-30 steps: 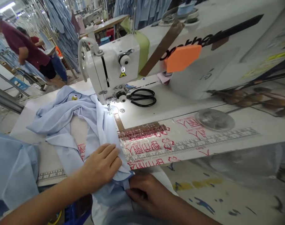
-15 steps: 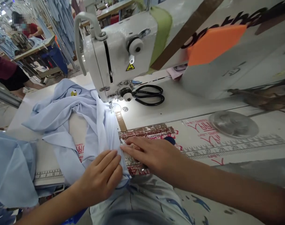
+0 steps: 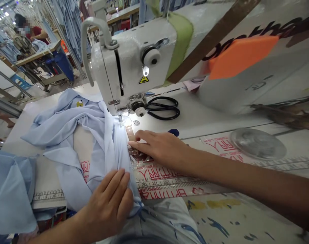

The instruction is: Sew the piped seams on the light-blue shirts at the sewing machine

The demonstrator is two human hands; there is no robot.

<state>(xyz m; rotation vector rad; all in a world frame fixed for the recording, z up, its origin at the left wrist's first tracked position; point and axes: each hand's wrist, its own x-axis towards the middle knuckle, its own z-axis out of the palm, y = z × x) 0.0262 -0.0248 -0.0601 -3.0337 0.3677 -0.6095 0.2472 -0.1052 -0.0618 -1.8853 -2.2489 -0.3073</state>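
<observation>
A light blue fabric garment [image 3: 117, 145] lies in folds across the sewing machine bed, one edge running under the presser foot [image 3: 120, 119]. My left hand [image 3: 110, 200] is closed on its near part, fingers together and pressing the cloth. Beside the garment's right edge is my right hand [image 3: 159, 145], its index fingertip at the cloth just in front of the needle area. Its fingers are curled round something mostly hidden; a dark blue end [image 3: 174, 132] shows behind the hand. A yellow cartoon patch [image 3: 79, 103] shows on the far fabric.
The white sewing machine [image 3: 134, 61] stands over the work. Black-handled scissors [image 3: 164, 108] lie behind the needle. A printed measuring tape [image 3: 169, 183] runs along the table's front, with a clear round disc [image 3: 258, 144] to the right. More blue cloth [image 3: 12, 189] hangs at left. A co-worker [image 3: 35, 32] sits far back.
My right hand has moved up and away from me along the cloth edge, the dark blue end moving with it. My left hand stays on the garment. A person at far left has mostly left view.
</observation>
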